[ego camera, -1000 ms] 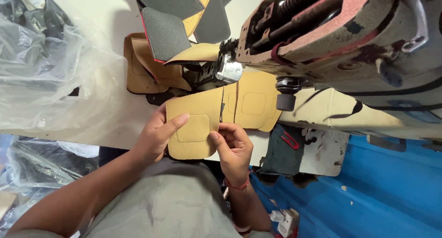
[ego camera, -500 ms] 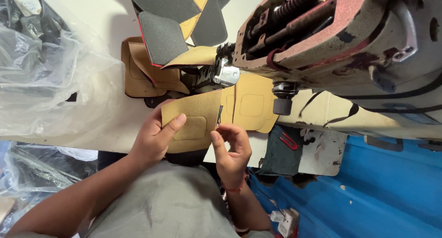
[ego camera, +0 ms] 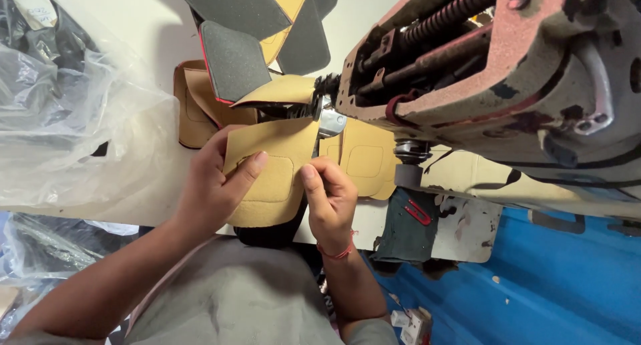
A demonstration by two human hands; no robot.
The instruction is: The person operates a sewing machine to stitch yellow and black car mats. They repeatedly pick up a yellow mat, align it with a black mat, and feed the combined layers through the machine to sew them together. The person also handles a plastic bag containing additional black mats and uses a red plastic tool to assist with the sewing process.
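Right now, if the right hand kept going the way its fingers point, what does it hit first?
Likely the metal presser foot of the sewing machine: the right hand pinches the tan piece just below it. Depth unclear.

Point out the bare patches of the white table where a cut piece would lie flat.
One bare strip of the white table runs between the clear plastic bag and the grey pieces. Another shows past the pieces, beside the sewing machine. Around the left hand, right hand and tan piece, it is crowded.
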